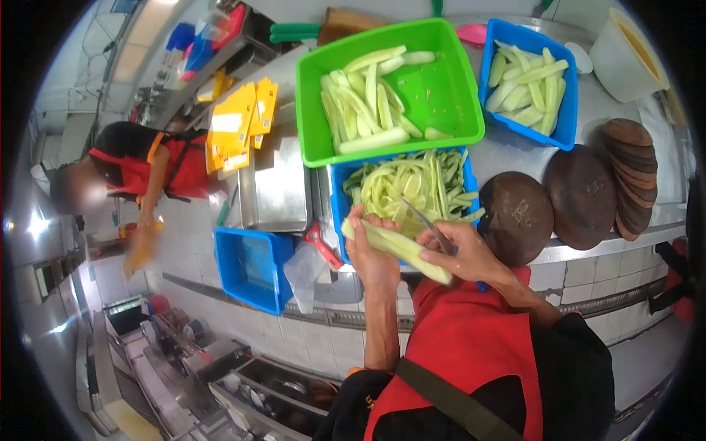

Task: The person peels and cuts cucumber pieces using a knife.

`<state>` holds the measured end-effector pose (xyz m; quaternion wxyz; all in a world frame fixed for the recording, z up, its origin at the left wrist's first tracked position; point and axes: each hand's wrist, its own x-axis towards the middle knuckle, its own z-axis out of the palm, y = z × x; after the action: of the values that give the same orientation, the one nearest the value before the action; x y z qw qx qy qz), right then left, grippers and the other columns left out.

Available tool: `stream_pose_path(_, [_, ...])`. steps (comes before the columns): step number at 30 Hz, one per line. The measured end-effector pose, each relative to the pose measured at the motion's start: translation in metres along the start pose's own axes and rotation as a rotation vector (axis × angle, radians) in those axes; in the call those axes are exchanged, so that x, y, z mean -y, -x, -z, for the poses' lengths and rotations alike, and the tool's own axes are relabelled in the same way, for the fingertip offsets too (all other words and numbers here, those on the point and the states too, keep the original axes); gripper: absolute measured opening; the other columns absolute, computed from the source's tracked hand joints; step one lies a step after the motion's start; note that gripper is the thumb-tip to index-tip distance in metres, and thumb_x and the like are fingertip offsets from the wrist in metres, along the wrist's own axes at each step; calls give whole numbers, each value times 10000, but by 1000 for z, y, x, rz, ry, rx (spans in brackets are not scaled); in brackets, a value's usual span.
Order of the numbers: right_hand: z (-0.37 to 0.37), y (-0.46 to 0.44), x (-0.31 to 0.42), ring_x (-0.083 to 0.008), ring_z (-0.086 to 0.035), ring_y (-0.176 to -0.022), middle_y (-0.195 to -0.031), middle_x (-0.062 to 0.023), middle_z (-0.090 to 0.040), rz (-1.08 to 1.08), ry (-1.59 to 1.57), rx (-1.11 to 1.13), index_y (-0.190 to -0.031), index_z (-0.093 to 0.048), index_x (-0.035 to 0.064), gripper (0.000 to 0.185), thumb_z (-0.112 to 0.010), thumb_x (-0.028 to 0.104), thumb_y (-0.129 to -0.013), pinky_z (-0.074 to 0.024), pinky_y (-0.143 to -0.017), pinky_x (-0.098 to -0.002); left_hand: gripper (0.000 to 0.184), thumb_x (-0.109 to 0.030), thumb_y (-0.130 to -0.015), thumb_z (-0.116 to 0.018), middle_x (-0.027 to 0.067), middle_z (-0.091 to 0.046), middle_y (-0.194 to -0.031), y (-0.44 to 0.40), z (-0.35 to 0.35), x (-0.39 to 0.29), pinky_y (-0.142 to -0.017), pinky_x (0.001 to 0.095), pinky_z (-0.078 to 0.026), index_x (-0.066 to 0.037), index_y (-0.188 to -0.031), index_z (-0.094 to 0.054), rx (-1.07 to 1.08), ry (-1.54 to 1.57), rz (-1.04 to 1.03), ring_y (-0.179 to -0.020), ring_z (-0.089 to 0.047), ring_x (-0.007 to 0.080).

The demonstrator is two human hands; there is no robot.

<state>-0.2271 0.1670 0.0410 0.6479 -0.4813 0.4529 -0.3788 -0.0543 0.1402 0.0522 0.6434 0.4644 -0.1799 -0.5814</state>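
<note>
My left hand [373, 256] is closed around one end of a long, pale green peeled cucumber piece [404, 248], which slants down to the right. In my right hand [468, 253] is a knife [429, 223], its blade pointing up and left over the cucumber. The right thumb reaches the cucumber's surface. Right beyond both hands stands a blue bin [471, 175] heaped with green peels and pale, soft strips [397, 184]. Behind it, a green tub [390, 156] holds several peeled cucumber pieces [364, 99]. More pieces [531, 84] fill a smaller blue bin [566, 125] at the back right.
Round dark brown boards [516, 218] and a stack of them [630, 180] lie on the right. A white bucket [625, 59] is behind. To the left are a steel tray [276, 184], a red peeler [322, 246], a blue basin [250, 272], yellow packets [239, 121] and another person [158, 165].
</note>
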Motion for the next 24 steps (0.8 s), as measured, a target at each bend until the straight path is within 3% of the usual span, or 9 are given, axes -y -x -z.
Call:
stream_pose_path(5, [34, 20, 6, -69, -612, -738, -830, -23, -689, -65, -124, -59, -995, -701, 21, 211, -788, 136, -841, -491, -645, -250, 362, -329, -1075, -455, 41, -552, -897, -37, 6, -14, -870, 372, -503, -25, -1258, -529, 59, -58, -83, -863, -569, 171])
stream_pose_path(9, [75, 34, 18, -84, -649, -764, -892, -34, -689, 53, -397, -405, -995, -685, 36, 132, -732, 64, -875, -525, -664, -233, 327, -280, -1049, -506, 77, -613, -952, -64, -25, -25, -828, 334, -536, 1, -1197, -583, 137, -550, -181, -892, -635, 188])
stream_pose_path(11, [100, 28, 19, -61, -599, -633, -977, -72, -712, 245, -483, -638, -1050, -661, 41, 163, -707, 116, -914, -488, -558, -209, 281, -239, -1027, -558, 94, -659, -940, -89, -39, -17, -804, 318, -526, 14, -1121, -636, 326, -857, -333, -873, -654, 185])
stream_pose_path(13, [117, 30, 59, -32, -486, -504, -1054, -116, -722, 198, -545, -708, -1154, -633, 41, 265, -674, 219, -961, -384, -429, -183, 231, -204, -1001, -602, 113, -701, -933, -130, -49, -4, -791, 324, -519, 4, -1074, -671, 521, -1138, -519, -874, -668, 184])
stream_pose_path(14, [121, 20, 58, -15, -391, -451, -1171, -174, -692, 252, -477, -823, -1270, -583, 37, 386, -630, 305, -996, -282, -362, -180, 197, -171, -939, -668, 133, -722, -963, -153, -52, 5, -790, 344, -526, -31, -1075, -695, 580, -1249, -592, -888, -684, 216])
stream_pose_path(15, [123, 17, 59, -15, -391, -451, -1171, -174, -692, 272, -485, -825, -1270, -583, 37, 386, -630, 305, -996, -282, -362, -180, 197, -171, -939, -668, 133, -722, -963, -172, -57, 12, -790, 344, -526, -31, -1075, -695, 588, -1250, -614, -888, -684, 216])
stream_pose_path(18, [126, 11, 53, -15, -406, -446, -1309, -224, -609, 224, -425, -939, -1369, -517, 22, 453, -606, 287, -1012, -297, -358, -182, 248, -116, -847, -695, 181, -707, -976, -226, -66, 38, -869, 415, -517, -39, -1082, -710, 725, -1407, -712, -923, -663, 370])
stream_pose_path(20, [120, 7, 37, -17, -407, -435, -1287, -220, -622, 223, -452, -893, -1355, -519, 21, 438, -604, 281, -1013, -299, -351, -185, 322, -152, -787, -726, 189, -692, -1080, -258, -63, 57, -948, 423, -493, -80, -1101, -729, 1026, -1655, -597, -1044, -623, 397])
stream_pose_path(24, [97, 2, 14, -12, -414, -412, -1242, -228, -648, 80, -484, -789, -1332, -509, 37, 399, -557, 297, -1034, -302, -337, -178, 389, -240, -739, -754, 129, -676, -1146, -235, -110, 58, -974, 463, -475, -164, -1119, -724, 1209, -2148, -470, -1148, -583, 344])
